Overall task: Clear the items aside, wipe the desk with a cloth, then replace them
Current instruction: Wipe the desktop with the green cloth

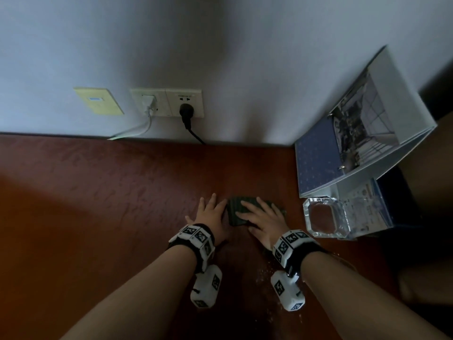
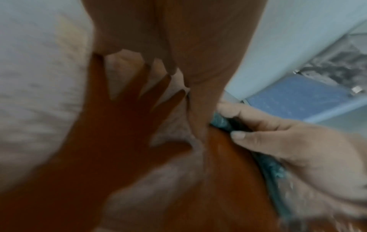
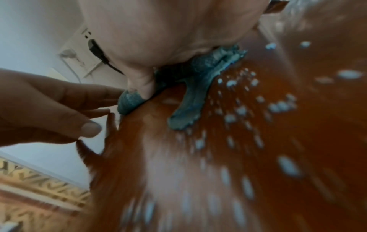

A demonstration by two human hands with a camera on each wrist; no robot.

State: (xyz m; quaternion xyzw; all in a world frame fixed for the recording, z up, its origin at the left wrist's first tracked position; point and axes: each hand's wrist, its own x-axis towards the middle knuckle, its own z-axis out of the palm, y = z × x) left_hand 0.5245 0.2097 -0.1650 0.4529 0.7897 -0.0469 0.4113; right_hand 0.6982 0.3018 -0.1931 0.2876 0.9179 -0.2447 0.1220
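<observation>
A dark green cloth [image 1: 234,215] lies bunched on the red-brown desk [image 1: 98,192], right of centre. My right hand [image 1: 255,209] presses flat on top of it with the fingers spread. My left hand [image 1: 210,204] lies flat on the desk just left of the cloth, its fingers straight and reaching the cloth's left edge. In the right wrist view the cloth [image 3: 190,97] sticks out from under my right palm [image 3: 158,39], with the left hand [image 3: 49,102] beside it. The left wrist view shows the right hand [image 2: 278,141] on the cloth [image 2: 220,122].
A square glass ashtray [image 1: 323,217] stands right of my hands, in front of an open ring binder [image 1: 355,138] and a printed card [image 1: 367,204]. Water droplets [image 3: 282,105] dot the desk near the cloth. Wall sockets [image 1: 183,104] with plugged cables sit behind the desk.
</observation>
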